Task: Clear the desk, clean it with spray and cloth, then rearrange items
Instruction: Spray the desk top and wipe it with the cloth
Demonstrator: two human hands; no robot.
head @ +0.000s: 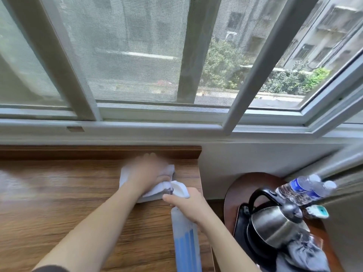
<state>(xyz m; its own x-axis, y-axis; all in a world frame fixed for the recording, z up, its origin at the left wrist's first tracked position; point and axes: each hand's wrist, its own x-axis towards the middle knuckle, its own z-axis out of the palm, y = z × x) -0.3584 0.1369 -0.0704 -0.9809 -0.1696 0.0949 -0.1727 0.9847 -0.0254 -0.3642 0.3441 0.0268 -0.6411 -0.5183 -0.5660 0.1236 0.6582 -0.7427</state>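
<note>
A white cloth (125,174) lies on the wooden desk (59,203) near its far right corner. My left hand (148,171) presses down on the cloth, blurred by motion, its fingers spread over it toward the desk's raised back edge. My right hand (189,204) grips the neck of a clear spray bottle (185,238) with blue liquid; its white nozzle (179,188) points toward the cloth, just beside my left wrist. The bottle hangs over the desk's right edge.
A round dark side table (235,190) stands to the right, carrying a steel kettle (275,224), two water bottles (302,188), a small teal-topped item (319,211) and a grey crumpled cloth (302,254). A window with an open sash (255,61) runs behind the desk.
</note>
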